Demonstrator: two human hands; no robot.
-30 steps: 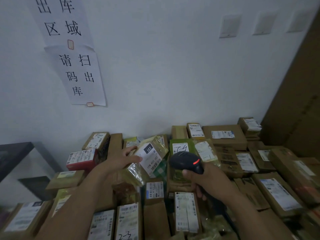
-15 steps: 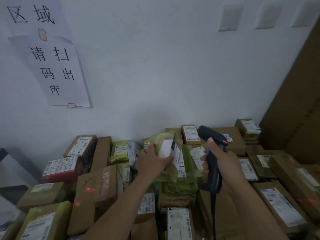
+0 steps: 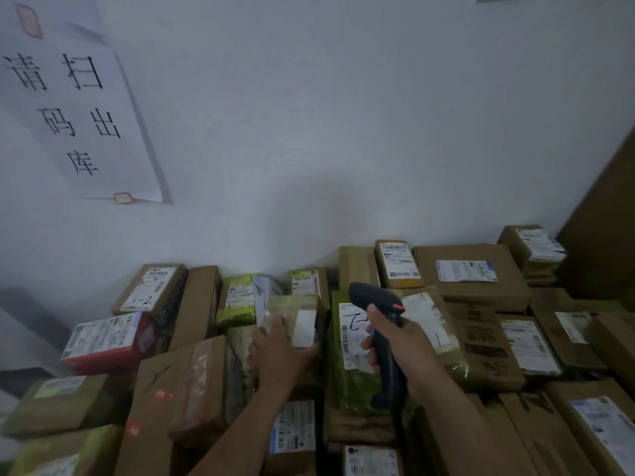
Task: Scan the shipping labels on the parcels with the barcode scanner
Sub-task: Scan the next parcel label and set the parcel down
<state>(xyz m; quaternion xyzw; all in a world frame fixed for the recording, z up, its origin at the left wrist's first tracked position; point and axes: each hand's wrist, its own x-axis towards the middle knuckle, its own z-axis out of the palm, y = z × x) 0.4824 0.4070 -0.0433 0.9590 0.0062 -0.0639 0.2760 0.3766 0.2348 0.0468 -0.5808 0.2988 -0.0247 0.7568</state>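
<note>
Our left hand (image 3: 281, 355) clasps a bagged parcel (image 3: 292, 309); our right hand (image 3: 409, 348) grips the scanner (image 3: 374, 297). Many labelled parcels around us probably await scanning.

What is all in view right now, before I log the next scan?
cardboard parcels: many, brown, piled along the wall
red box: one, red, left of pile
green mailers: at least two, green, mid-pile
wrapped parcel: one, clear-wrapped, white label, in left hand
barcode scanner: one, black, in right hand
wall sign: one, white, upper left
left hand: grips the wrapped parcel
right hand: grips the barcode scanner
</note>
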